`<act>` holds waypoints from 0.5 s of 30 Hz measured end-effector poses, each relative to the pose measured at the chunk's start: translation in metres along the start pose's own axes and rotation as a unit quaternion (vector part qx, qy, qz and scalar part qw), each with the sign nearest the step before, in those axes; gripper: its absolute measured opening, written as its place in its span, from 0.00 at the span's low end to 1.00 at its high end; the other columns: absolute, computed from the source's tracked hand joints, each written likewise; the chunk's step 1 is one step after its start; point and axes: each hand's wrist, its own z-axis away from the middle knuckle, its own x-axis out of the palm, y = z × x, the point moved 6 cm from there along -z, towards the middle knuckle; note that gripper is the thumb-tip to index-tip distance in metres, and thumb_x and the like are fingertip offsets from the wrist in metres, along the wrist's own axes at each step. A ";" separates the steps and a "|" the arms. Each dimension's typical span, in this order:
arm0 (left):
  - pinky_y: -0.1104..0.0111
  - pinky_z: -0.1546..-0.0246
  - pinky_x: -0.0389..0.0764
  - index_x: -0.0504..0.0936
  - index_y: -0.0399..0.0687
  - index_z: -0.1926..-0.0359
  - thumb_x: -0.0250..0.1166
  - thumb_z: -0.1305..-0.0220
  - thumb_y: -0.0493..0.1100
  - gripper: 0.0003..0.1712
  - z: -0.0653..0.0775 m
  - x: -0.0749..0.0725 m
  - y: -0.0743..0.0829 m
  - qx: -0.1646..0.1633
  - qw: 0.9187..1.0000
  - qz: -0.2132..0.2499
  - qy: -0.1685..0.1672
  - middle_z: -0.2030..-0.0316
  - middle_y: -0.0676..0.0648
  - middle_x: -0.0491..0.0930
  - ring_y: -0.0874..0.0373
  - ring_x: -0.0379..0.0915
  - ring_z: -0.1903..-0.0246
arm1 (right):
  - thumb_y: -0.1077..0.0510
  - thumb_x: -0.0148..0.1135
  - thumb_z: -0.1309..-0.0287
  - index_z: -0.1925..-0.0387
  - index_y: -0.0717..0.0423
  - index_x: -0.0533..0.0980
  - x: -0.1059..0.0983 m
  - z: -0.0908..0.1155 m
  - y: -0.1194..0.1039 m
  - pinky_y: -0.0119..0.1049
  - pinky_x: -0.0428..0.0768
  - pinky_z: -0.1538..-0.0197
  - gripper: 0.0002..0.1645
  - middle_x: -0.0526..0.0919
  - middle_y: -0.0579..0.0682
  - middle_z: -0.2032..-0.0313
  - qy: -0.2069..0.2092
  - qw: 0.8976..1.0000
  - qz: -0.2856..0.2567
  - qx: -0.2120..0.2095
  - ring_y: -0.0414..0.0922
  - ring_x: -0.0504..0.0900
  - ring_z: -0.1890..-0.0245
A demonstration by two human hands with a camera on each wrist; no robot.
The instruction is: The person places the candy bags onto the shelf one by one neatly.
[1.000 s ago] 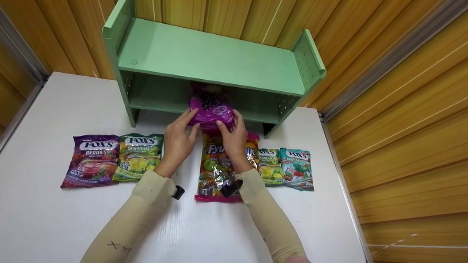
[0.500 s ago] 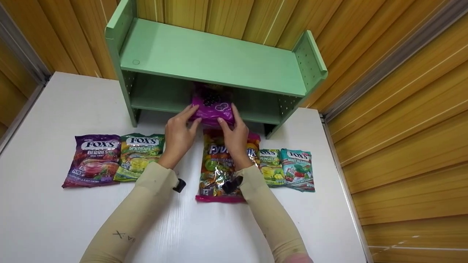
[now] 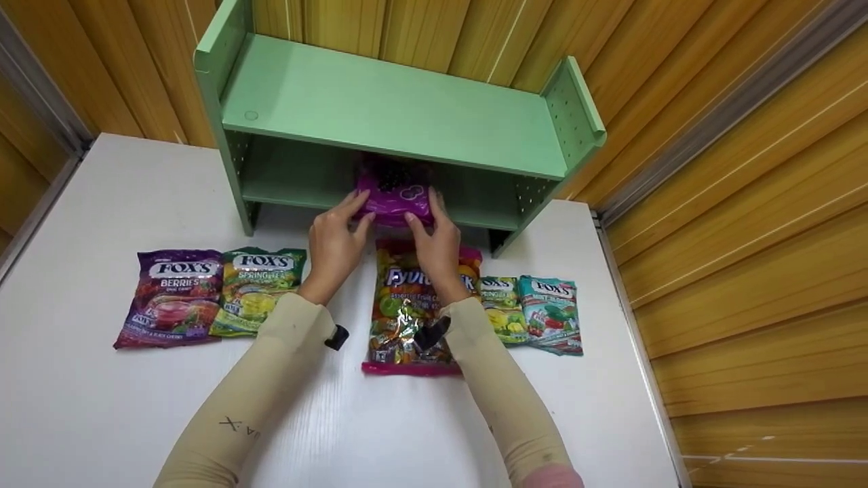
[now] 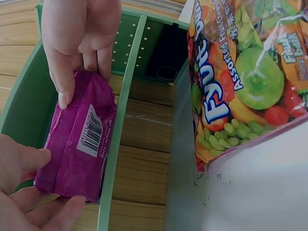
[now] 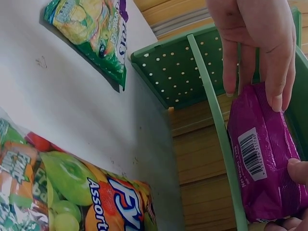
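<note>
On my head view, the left hand (image 3: 339, 240) and right hand (image 3: 439, 247) pinch opposite sides of the purple candy bag (image 3: 392, 207), fingers and thumbs clamped on it. I see it partly inside the lower level of the green shelf unit (image 3: 393, 102); my wrist views show its barcode (image 4: 91, 131). On the worktop (image 3: 352, 420), a large assorted-fruit candy bag (image 3: 397, 308) lies between the Fox's Berries and Spring Tea bags (image 3: 254, 291) on my left and two smaller Fox's bags (image 3: 553, 315) on my right.

Both hands (image 3: 336, 240) (image 3: 437, 251) forward in pinch grips
</note>
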 end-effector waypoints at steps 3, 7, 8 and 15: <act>0.53 0.43 0.77 0.77 0.54 0.39 0.64 0.35 0.47 0.24 -0.001 0.002 -0.002 0.004 1.000 0.002 0.004 0.38 0.47 0.75 0.46 0.75 0.41 | 0.47 0.54 0.32 0.26 0.48 0.54 0.002 -0.002 0.001 0.41 0.57 0.25 0.38 0.51 0.53 0.24 -0.010 1.000 0.012 0.001 0.46 0.51 0.24; 0.53 0.43 0.77 0.77 0.54 0.39 0.64 0.35 0.47 0.23 -0.002 0.004 -0.005 0.005 1.000 0.003 0.006 0.38 0.47 0.75 0.46 0.75 0.42 | 0.47 0.54 0.32 0.27 0.48 0.54 0.004 -0.004 0.004 0.42 0.57 0.25 0.37 0.50 0.53 0.24 -0.014 1.000 0.017 0.002 0.47 0.51 0.25; 0.53 0.43 0.77 0.77 0.54 0.39 0.64 0.35 0.47 0.23 -0.002 0.004 -0.006 0.003 1.000 0.003 0.004 0.38 0.47 0.75 0.46 0.75 0.42 | 0.47 0.54 0.32 0.27 0.48 0.55 0.004 -0.004 0.004 0.41 0.57 0.25 0.37 0.50 0.52 0.24 -0.015 1.000 0.018 0.003 0.47 0.51 0.25; 0.54 0.42 0.76 0.77 0.54 0.38 0.64 0.35 0.46 0.23 -0.004 0.011 -0.012 -0.005 1.000 0.005 0.002 0.38 0.48 0.75 0.47 0.74 0.41 | 0.46 0.54 0.32 0.26 0.49 0.53 0.008 -0.005 0.012 0.41 0.56 0.25 0.39 0.48 0.51 0.24 -0.023 1.000 0.018 0.010 0.47 0.50 0.24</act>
